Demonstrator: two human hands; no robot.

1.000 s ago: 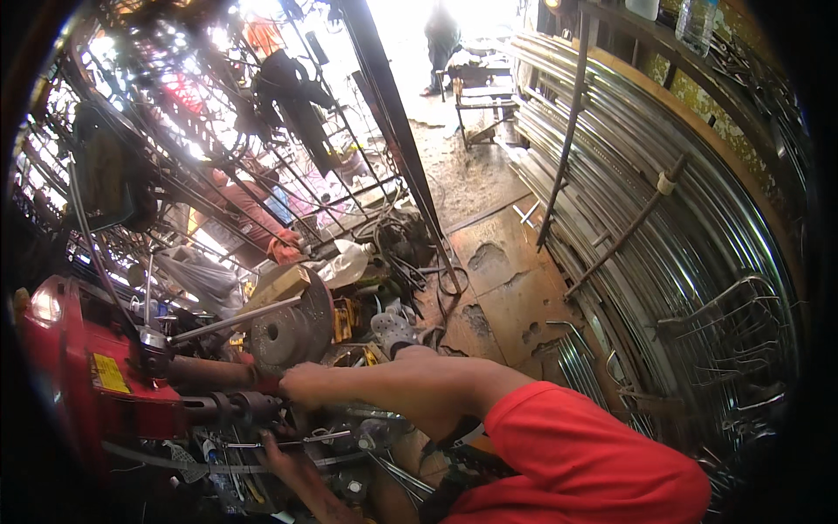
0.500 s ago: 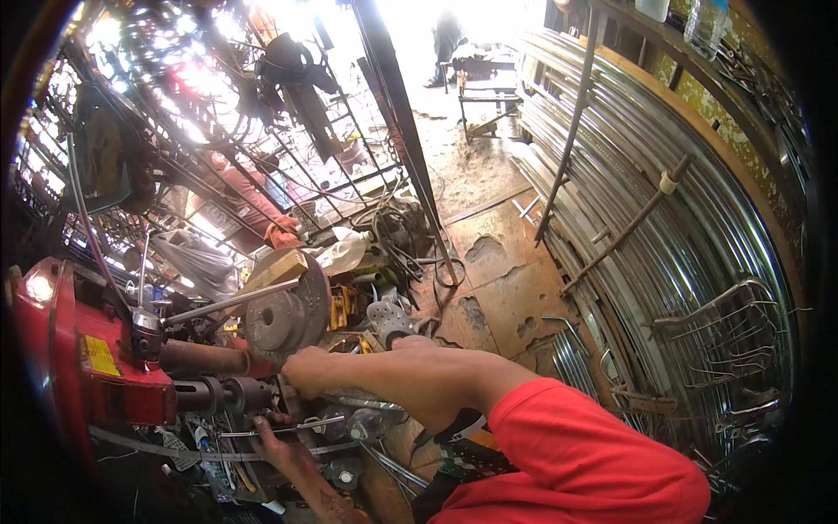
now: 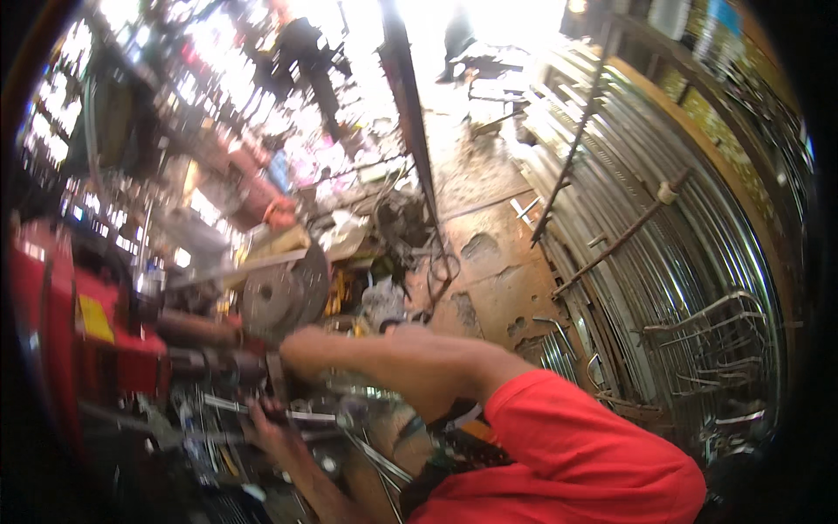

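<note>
From the lower edge my left hand point(image 3: 272, 428) reaches up with its fingers closed around a thin shiny metal rod point(image 3: 310, 417). The rod lies crosswise just below a dark drill chuck point(image 3: 218, 368), which juts from a red machine point(image 3: 52, 323) on the left. My right hand point(image 3: 301, 348) is closed in a fist beside the chuck's end, in front of a thick grey wheel point(image 3: 272, 301). Its fingers face away, so whatever they grip is hidden. Motion blur smears this whole area.
Long metal tubes point(image 3: 646, 175) fill a rack along the right wall, with bent wire frames point(image 3: 716, 341) nearby. A dark upright post point(image 3: 408, 113) stands ahead. Tools and scrap clutter the left side. The worn floor point(image 3: 484, 253) has broken patches. A person's legs point(image 3: 456, 39) show far off.
The rod in my left hand has tilted, its left end now higher. My right hand stays by the chuck. The whole view has shifted slightly and blurred.
</note>
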